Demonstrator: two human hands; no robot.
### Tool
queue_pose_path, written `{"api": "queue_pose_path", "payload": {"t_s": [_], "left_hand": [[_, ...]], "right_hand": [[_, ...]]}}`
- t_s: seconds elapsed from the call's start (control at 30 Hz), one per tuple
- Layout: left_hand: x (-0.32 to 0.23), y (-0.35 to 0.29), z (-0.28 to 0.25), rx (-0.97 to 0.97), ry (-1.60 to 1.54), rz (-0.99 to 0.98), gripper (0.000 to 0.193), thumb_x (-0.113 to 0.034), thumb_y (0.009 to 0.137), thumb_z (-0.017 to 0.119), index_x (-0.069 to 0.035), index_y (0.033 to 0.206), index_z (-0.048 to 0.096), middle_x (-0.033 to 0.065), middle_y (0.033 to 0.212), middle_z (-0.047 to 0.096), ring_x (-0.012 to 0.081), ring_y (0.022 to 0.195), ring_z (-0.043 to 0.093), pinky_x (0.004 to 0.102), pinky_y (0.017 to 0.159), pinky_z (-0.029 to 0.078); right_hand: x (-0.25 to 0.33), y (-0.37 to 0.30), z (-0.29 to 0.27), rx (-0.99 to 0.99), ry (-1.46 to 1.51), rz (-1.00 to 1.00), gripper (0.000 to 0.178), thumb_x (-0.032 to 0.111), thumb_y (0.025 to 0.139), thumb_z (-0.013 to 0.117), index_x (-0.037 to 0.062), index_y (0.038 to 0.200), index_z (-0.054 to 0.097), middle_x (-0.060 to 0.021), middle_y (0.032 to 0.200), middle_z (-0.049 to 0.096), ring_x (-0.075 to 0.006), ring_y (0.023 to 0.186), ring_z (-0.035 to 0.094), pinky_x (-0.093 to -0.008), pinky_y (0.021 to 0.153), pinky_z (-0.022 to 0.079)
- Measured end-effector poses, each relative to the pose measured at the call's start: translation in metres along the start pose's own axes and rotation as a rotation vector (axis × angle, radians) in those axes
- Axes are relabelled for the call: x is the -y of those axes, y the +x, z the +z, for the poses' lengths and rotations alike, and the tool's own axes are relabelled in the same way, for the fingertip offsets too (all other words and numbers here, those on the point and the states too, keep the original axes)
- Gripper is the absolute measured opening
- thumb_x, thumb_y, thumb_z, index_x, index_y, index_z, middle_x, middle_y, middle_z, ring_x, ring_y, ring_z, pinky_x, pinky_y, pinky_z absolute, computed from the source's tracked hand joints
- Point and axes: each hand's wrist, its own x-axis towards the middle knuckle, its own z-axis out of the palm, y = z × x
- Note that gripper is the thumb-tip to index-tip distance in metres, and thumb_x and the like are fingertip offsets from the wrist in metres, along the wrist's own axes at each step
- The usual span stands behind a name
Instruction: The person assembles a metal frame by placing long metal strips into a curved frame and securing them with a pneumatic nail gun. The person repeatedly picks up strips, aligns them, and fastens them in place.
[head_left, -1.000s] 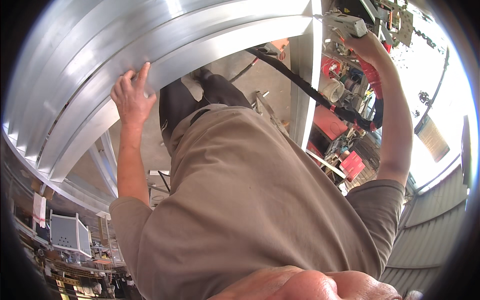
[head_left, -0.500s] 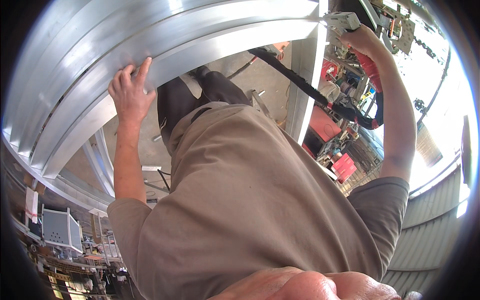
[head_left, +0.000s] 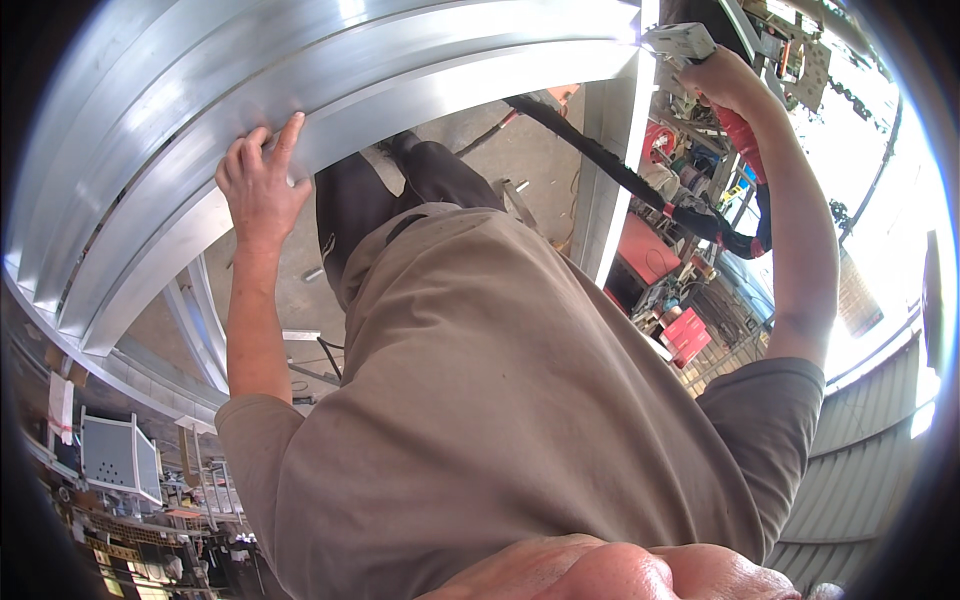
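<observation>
Shiny metal bars (head_left: 345, 85) sit under the loose, spread-out left hand (head_left: 263, 187); I see the right hand (head_left: 724, 82) gripping a pale tool (head_left: 682, 41).

We can't read any text, labels, numbers or signs on the gun-shaped hand tool (head_left: 682, 41) or around it.
</observation>
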Motion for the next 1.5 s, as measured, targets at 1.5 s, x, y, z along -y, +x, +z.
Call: {"api": "queue_pose_path", "payload": {"t_s": [1.5], "left_hand": [[0.002, -0.001, 0.002, 0.001, 0.008, 0.001, 0.101, -0.021, 0.065, 0.09, -0.047, 0.154, 0.049, 0.0015, 0.132, 0.05, 0.0274, 0.129, 0.05, 0.0533, 0.11, 0.037]], "right_hand": [[0.029, -0.032, -0.013, -0.016, -0.077, 0.087, 0.034, 0.029, 0.085, 0.073, -0.0012, 0.102, 0.073, -0.0083, 0.078, 0.071, -0.0176, 0.067, 0.066, -0.0345, 0.062, 0.052]]}}
